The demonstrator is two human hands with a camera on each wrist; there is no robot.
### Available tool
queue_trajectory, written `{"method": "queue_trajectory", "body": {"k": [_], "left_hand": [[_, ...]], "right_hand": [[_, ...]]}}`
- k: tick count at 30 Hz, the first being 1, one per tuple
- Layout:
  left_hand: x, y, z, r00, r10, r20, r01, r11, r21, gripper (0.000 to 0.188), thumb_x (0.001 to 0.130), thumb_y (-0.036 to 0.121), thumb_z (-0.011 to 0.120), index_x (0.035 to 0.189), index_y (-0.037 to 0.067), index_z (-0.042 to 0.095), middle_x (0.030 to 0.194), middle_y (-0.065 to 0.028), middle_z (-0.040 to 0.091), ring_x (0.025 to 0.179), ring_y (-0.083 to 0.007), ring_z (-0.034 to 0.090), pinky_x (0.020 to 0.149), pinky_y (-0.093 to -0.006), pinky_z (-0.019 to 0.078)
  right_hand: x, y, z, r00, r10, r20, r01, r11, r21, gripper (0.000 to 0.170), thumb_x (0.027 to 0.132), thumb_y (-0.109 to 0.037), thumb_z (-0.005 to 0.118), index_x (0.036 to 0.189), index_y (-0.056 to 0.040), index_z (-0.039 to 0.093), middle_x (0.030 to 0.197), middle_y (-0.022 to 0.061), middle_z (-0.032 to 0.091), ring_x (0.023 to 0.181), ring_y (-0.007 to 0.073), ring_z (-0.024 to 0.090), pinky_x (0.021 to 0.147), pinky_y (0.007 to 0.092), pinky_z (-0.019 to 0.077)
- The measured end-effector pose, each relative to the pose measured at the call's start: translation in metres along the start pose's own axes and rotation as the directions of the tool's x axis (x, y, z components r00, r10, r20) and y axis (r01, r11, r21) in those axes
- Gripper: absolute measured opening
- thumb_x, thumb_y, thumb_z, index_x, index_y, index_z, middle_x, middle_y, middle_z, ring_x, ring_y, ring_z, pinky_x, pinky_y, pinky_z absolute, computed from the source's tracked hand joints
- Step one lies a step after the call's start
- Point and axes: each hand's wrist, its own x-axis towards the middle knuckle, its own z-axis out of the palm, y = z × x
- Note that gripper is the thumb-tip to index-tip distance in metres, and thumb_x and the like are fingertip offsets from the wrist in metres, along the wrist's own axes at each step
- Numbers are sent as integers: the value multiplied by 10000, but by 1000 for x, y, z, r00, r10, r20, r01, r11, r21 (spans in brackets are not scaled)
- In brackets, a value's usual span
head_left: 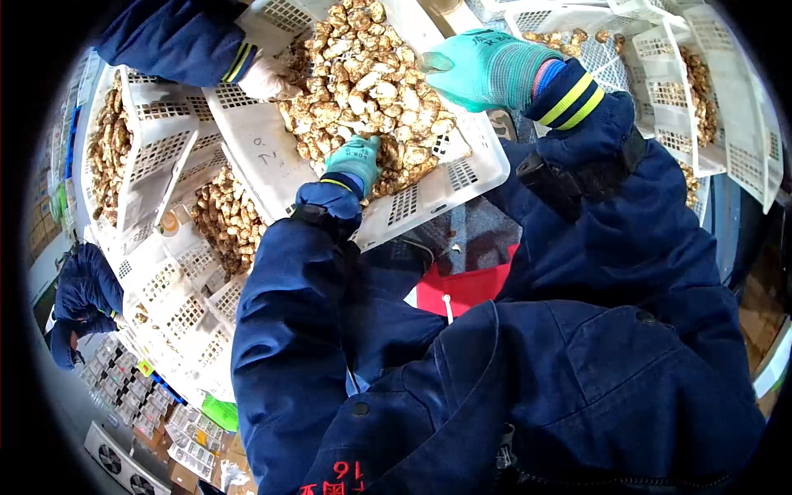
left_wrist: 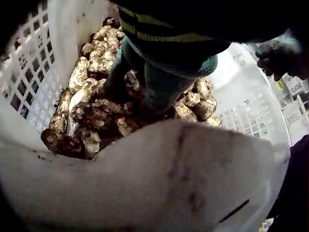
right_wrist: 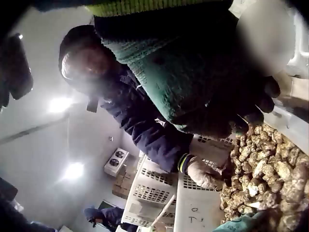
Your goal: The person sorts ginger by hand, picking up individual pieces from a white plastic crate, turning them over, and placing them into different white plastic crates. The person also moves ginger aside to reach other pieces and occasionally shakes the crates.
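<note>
Knobbly brown-and-cream pieces (head_left: 375, 87) fill much of a white perforated crate (head_left: 470, 169). In a green glove, my left hand (head_left: 355, 161) reaches down into them near the crate's close side. Seen from the left wrist, the fingers (left_wrist: 161, 87) stand on both sides of a brown piece (left_wrist: 134, 83) and pinch it; their tips are hidden in shadow. My right hand (head_left: 487, 70), also green-gloved, is over the crate's right rim, its thumb pointing left. In the right wrist view its fingertips (right_wrist: 253, 120) hang loosely bent above the pieces, with nothing visible in them.
Across the crate, another person's pale-gloved hand (head_left: 268, 78) touches the pieces. More perforated crates holding similar pieces stand to the left (head_left: 157, 157) and right (head_left: 668, 82). A second person (head_left: 82, 289) is at the far left, beyond the crates.
</note>
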Motion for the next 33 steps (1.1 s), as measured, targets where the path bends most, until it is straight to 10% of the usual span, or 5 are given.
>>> {"method": "queue_trajectory", "body": {"k": [24, 26, 28, 30, 33], "left_hand": [[-25, -38, 20, 989, -74, -131, 6, 890, -456, 451, 752, 165, 668, 1180, 47, 589, 1022, -177, 671, 933, -290, 653, 792, -368, 518], [-62, -60, -5, 973, 70, -218, -220, 27, -975, 417, 809, 18, 605, 1224, 4, 563, 894, -58, 653, 613, -106, 607, 583, -213, 484], [-110, -70, -30, 899, 119, -422, -328, -455, -828, 427, 853, 67, 544, 1266, -35, 506, 1015, -87, 634, 613, -101, 606, 567, -211, 475], [-147, -69, -34, 829, 33, -558, -464, -516, -720, 434, 932, 197, 504, 1297, -37, 470, 1085, -84, 592, 679, -96, 604, 597, -180, 489], [-162, -57, -18, 760, -203, -617, -597, -592, -541, 445, 960, 243, 499, 1321, -15, 456, 1074, -87, 583, 774, -104, 573, 556, -189, 451]], "right_hand": [[90, -46, 94, 967, 207, 151, -196, 977, -81, 287, 733, -217, 621, 974, -95, 719, 978, 145, 695, 915, 286, 669, 774, 431, 527], [91, -41, 95, 966, 185, 182, -187, 982, -6, 249, 793, -248, 561, 893, -78, 712, 939, 157, 686, 910, 315, 653, 787, 418, 513], [104, -23, 102, 946, 186, 265, -225, 967, 124, 243, 782, -261, 564, 865, -86, 711, 882, 134, 693, 841, 314, 659, 722, 416, 527], [111, -21, 96, 959, -120, 256, 207, 915, -347, 216, 793, -222, 549, 862, -87, 702, 912, 108, 694, 772, 298, 656, 652, 392, 527], [84, -29, 44, 957, -287, -34, 286, 958, -32, 261, 838, -135, 542, 1071, -85, 649, 1028, 83, 668, 789, 221, 645, 705, 322, 528]]}}
